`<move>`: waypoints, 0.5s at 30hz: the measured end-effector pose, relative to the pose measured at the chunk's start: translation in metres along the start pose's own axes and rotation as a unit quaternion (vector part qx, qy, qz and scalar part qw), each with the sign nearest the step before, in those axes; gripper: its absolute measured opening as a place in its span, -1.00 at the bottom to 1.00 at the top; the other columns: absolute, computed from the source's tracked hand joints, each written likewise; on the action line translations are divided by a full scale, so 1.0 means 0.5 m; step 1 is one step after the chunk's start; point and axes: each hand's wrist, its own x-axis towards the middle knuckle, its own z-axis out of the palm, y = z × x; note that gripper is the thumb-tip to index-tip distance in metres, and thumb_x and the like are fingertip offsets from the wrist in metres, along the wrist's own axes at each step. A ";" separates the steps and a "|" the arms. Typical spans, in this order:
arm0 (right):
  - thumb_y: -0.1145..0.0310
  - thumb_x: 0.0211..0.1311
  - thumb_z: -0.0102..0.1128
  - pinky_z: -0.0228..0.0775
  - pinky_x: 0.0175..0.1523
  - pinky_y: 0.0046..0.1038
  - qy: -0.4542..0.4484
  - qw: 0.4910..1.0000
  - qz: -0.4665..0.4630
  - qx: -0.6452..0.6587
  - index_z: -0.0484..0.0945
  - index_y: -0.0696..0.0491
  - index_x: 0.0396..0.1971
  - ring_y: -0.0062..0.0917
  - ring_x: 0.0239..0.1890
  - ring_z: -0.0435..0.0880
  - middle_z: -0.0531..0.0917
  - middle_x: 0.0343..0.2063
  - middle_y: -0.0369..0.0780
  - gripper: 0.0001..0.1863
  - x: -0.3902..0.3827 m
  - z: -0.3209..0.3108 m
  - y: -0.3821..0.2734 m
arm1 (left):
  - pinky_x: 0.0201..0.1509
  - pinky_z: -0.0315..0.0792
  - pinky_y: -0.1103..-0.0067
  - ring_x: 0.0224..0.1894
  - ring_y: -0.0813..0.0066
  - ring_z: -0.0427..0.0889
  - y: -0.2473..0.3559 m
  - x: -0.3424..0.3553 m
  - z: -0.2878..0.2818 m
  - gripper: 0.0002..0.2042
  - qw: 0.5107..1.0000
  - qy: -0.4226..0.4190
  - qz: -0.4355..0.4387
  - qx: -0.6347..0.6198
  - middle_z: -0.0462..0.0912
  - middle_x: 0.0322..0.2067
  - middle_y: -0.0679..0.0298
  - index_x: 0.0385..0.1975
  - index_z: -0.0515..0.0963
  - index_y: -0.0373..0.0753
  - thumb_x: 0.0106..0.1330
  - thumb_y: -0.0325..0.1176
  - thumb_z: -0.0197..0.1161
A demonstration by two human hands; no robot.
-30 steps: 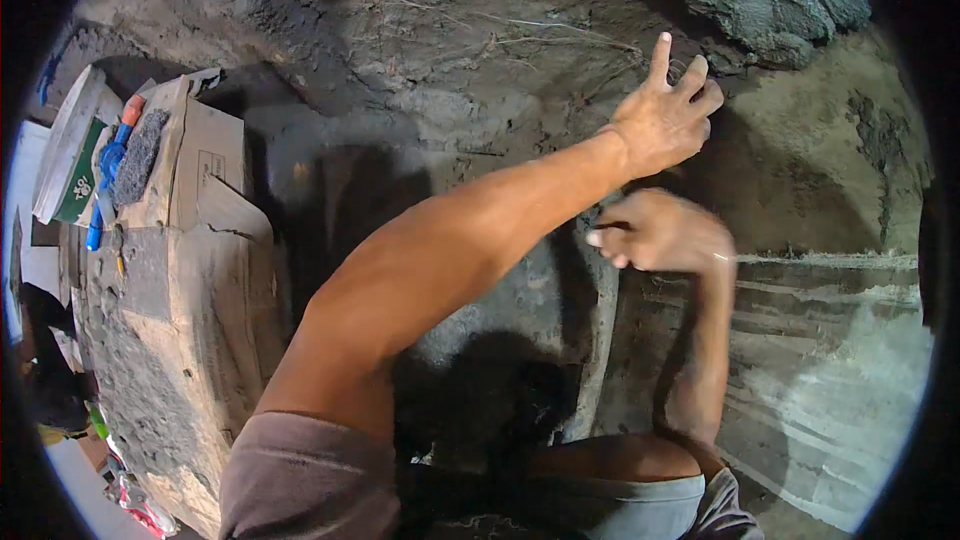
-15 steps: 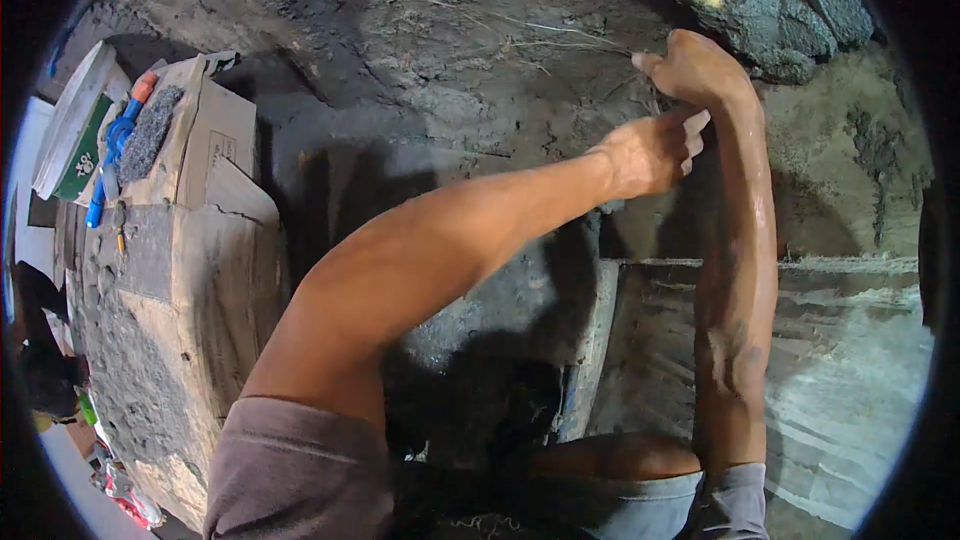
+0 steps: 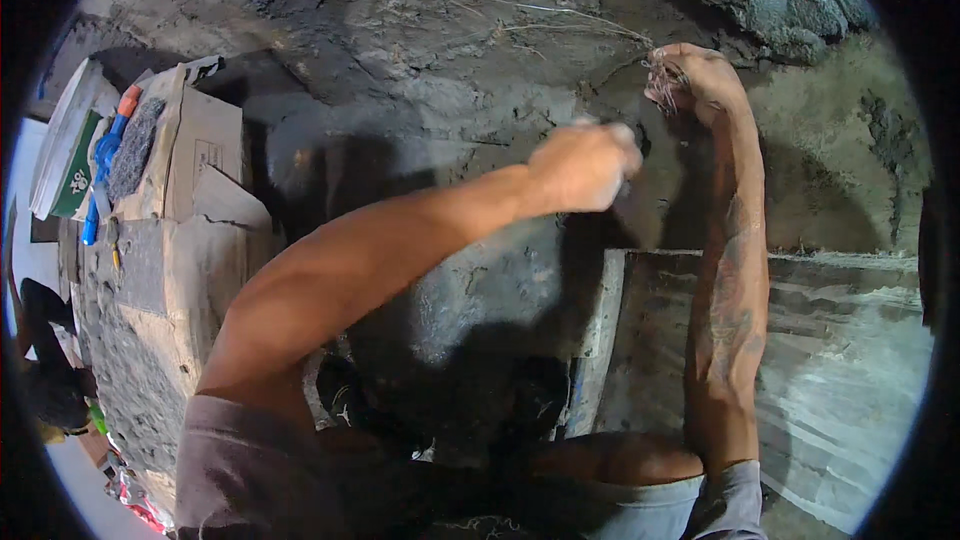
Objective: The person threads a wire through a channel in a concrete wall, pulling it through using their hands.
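My right hand (image 3: 690,80) is closed on a tangle of thin wire (image 3: 668,90) against the rough cement wall (image 3: 420,70), just under a lumpy mass of grey mortar (image 3: 760,5). Thin pale strands (image 3: 560,15) run along the wall toward it from the left. My left hand (image 3: 585,165) is lower and to the left, blurred, with its fingers curled; what it holds, if anything, I cannot make out.
At left, a cement-stained cardboard-covered block (image 3: 205,160) carries a white-and-green bucket (image 3: 75,175), a blue-and-orange tool (image 3: 103,155) and a grey scrubbing pad (image 3: 138,145). A streaked board (image 3: 820,360) lies at lower right. My dark shoes (image 3: 535,390) show below.
My right hand has risen to the wire by the mortar and closed on it. My left hand has moved down and left from there, its fingers now curled rather than spread.
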 end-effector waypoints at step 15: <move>0.44 0.24 0.18 0.57 -0.11 -0.43 0.020 0.922 -0.099 0.374 0.46 0.28 -0.15 -0.44 -0.26 0.65 0.62 -0.28 -0.13 -0.74 0.034 0.048 0.148 | -0.27 0.45 0.54 -0.39 0.44 0.63 -0.111 0.192 0.001 -0.73 0.925 0.144 -0.279 -0.212 0.68 -0.37 0.13 -0.26 0.64 -0.33 0.30 -0.23 0.15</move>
